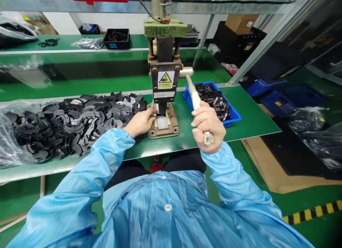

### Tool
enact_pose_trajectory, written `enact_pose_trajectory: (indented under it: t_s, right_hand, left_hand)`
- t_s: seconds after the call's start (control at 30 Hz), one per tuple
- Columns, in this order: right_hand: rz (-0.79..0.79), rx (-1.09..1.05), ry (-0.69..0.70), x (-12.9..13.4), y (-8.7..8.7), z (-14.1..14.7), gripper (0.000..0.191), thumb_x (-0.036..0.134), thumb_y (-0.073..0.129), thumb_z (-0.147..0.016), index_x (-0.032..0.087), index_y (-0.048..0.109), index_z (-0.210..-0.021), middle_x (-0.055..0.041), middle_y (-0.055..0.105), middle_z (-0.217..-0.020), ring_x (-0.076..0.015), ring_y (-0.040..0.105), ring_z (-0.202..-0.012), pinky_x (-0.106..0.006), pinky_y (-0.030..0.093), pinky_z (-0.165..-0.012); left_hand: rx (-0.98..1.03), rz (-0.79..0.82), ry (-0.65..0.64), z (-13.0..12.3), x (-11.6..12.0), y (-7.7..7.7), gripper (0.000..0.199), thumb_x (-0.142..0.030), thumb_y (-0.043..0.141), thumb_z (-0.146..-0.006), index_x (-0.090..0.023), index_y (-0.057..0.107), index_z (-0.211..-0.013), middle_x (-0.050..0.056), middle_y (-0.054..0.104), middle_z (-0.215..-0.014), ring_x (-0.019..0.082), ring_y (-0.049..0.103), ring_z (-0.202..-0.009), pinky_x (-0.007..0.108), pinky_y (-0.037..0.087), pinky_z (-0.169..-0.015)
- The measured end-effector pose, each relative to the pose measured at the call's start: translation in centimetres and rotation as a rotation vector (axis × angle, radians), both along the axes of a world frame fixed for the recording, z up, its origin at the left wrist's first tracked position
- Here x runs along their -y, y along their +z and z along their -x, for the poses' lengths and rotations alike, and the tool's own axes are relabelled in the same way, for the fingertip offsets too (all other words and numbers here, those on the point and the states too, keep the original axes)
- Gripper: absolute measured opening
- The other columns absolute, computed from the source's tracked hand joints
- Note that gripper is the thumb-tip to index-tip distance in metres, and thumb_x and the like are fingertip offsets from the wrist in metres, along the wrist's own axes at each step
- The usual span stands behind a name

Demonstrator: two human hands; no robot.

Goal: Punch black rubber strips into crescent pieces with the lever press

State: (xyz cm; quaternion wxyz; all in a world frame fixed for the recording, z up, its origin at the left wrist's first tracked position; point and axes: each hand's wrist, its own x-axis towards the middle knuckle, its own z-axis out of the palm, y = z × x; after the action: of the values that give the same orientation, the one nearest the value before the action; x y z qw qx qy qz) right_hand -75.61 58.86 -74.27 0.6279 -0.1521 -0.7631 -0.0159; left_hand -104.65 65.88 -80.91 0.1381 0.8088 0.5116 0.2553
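A hand press [165, 98] with a yellow warning label stands on the green worktop. My right hand [210, 125] is wrapped round the wrapped lever [192, 87] on the press's right side, near its lower end. My left hand [141, 122] reaches in from the left to the foot of the press, fingers pinched together beside the dark ram tip. Whatever those fingertips hold is too small and hidden to make out. A pale block [162, 123] sits on the press base [173, 121], just right of the left fingertips.
Left of the press lies a wide heap of black curved parts [88, 119], partly on clear plastic. To the right, a blue tray [235, 117] holds small black pieces. Behind, a black bin [117, 46] stands near a metal shelf edge [80, 6].
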Motion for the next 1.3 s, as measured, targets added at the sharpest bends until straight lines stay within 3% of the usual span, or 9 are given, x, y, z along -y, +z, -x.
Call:
enact_pose_trajectory:
  t_s: [0.13,0.23,0.37,0.5,0.57,0.63,0.83,1.07,1.3]
  right_hand:
    - [-0.051,-0.055,0.009,-0.7,-0.7,0.4,0.025,0.03,0.076,-0.09,0.025,0.058,-0.074,0.003,0.068,-0.076,-0.0209,0.074,-0.098,-0.061,0.056,-0.118]
    - [-0.069,-0.096,0.011,-1.1,-0.8,0.8,0.029,0.034,0.075,-0.093,0.024,0.057,-0.073,0.0032,0.064,-0.073,-0.0197,0.073,-0.094,-0.062,0.056,-0.115]
    - [-0.11,-0.148,0.012,-1.6,-1.1,1.0,0.037,0.042,0.076,-0.094,0.023,0.055,-0.07,0.0044,0.062,-0.07,-0.018,0.072,-0.089,-0.061,0.058,-0.11]
    - [-0.152,-0.216,0.014,-2.5,-1.5,1.2,0.053,0.049,0.079,-0.091,0.02,0.046,-0.061,0.0049,0.061,-0.064,-0.0167,0.073,-0.085,-0.057,0.059,-0.106]
    - [-0.172,-0.27,0.014,-3.2,-1.6,1.5,0.062,0.053,0.081,-0.087,0.019,0.039,-0.056,0.0049,0.058,-0.059,-0.0159,0.073,-0.081,-0.056,0.06,-0.103]
    - [-0.217,-0.355,0.021,-3.9,-1.6,2.1,0.07,0.057,0.082,-0.083,0.018,0.033,-0.052,0.0048,0.052,-0.052,-0.0148,0.069,-0.073,-0.054,0.061,-0.096]
    - [-0.299,-0.496,0.013,-5.0,-1.4,3.0,0.076,0.059,0.084,-0.077,0.019,0.028,-0.047,0.005,0.04,-0.043,-0.0122,0.062,-0.059,-0.046,0.063,-0.084]
    - [-0.232,-0.418,0.008,-4.0,-1.3,2.8,0.075,0.064,0.085,-0.079,0.018,0.033,-0.051,0.0052,0.047,-0.049,-0.0156,0.067,-0.067,-0.056,0.062,-0.093]
    - [-0.156,-0.314,-0.022,-3.0,-1.4,2.0,0.07,0.063,0.081,-0.084,0.019,0.035,-0.055,0.0036,0.053,-0.055,-0.018,0.069,-0.076,-0.063,0.061,-0.101]
  left_hand:
    - [-0.148,-0.176,-0.012,4.2,1.4,2.2,0.031,-0.027,0.061,-0.102,-0.018,0.077,-0.127,0.014,0.076,-0.134,0.033,0.069,-0.13,0.047,0.052,-0.116]
    - [-0.231,-0.211,0.021,6.9,4.6,1.6,0.027,-0.034,0.063,-0.104,-0.02,0.079,-0.119,0.014,0.077,-0.125,0.034,0.068,-0.121,0.052,0.052,-0.111]
    - [-0.229,-0.22,0.162,7.9,11.1,-2.0,0.028,-0.042,0.067,-0.105,-0.024,0.078,-0.123,0.013,0.076,-0.13,0.034,0.067,-0.119,0.052,0.052,-0.106]
    - [-0.062,-0.395,0.506,8.4,17.3,-6.3,0.03,-0.04,0.071,-0.104,-0.022,0.074,-0.129,0.015,0.074,-0.134,0.033,0.067,-0.126,0.05,0.05,-0.11]
    - [-0.034,-0.45,0.617,9.0,19.5,-8.1,0.031,-0.038,0.073,-0.103,-0.022,0.073,-0.129,0.016,0.074,-0.132,0.033,0.068,-0.125,0.05,0.049,-0.11]
    - [-0.08,-0.449,0.637,9.5,20.9,-9.3,0.034,-0.038,0.075,-0.102,-0.022,0.073,-0.132,0.017,0.075,-0.133,0.033,0.07,-0.124,0.049,0.049,-0.108]
    - [-0.259,-0.386,0.531,9.4,21.2,-10.5,0.051,-0.05,0.078,-0.099,-0.026,0.072,-0.143,0.015,0.072,-0.148,0.035,0.069,-0.12,0.05,0.046,-0.106]
    - [-0.234,-0.347,0.316,7.9,20.4,-10.9,0.027,-0.029,0.068,-0.106,-0.026,0.077,-0.132,0.009,0.081,-0.133,0.027,0.073,-0.115,0.044,0.051,-0.102]
    - [-0.138,-0.231,0.29,8.8,21.3,-10.8,0.026,-0.024,0.061,-0.107,-0.032,0.076,-0.126,0.01,0.083,-0.124,0.029,0.078,-0.112,0.05,0.059,-0.097]
